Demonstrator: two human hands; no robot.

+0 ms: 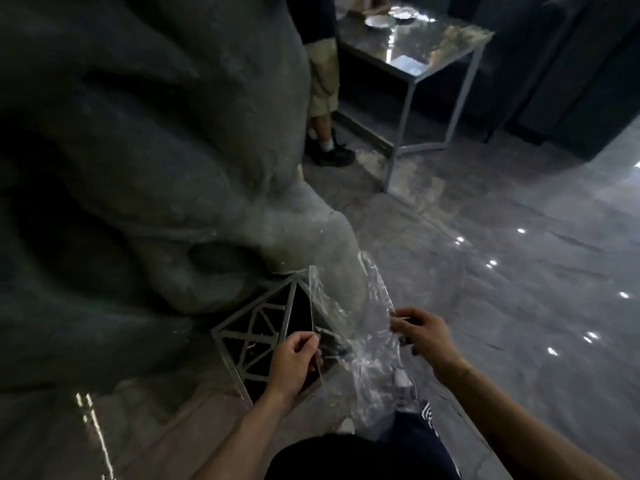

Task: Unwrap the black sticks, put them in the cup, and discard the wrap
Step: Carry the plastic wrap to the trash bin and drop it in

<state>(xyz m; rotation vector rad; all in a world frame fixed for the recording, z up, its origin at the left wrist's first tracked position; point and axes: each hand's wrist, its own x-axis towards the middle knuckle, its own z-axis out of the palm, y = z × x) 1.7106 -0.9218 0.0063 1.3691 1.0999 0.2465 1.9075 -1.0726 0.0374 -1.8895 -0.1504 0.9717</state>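
Note:
A crumpled sheet of clear plastic wrap point(367, 327) is stretched between my two hands, low in the middle of the view. My left hand point(292, 362) pinches its left edge, and my right hand point(424, 336) pinches its right edge. Something dark shows inside the wrap near my left fingers point(332, 346); I cannot tell if it is the black sticks. A geometric metal-frame container point(256, 327) with dark panels stands on the floor just beyond my left hand, partly behind the wrap. No cup is visible.
A large grey sculpted stone-like form point(138, 150) fills the left side. A glass-topped metal table point(415, 43) with plates stands at the back. Another person's leg and dark shoe point(327, 147) are beside it. The glossy grey floor point(502, 271) spreads to the right.

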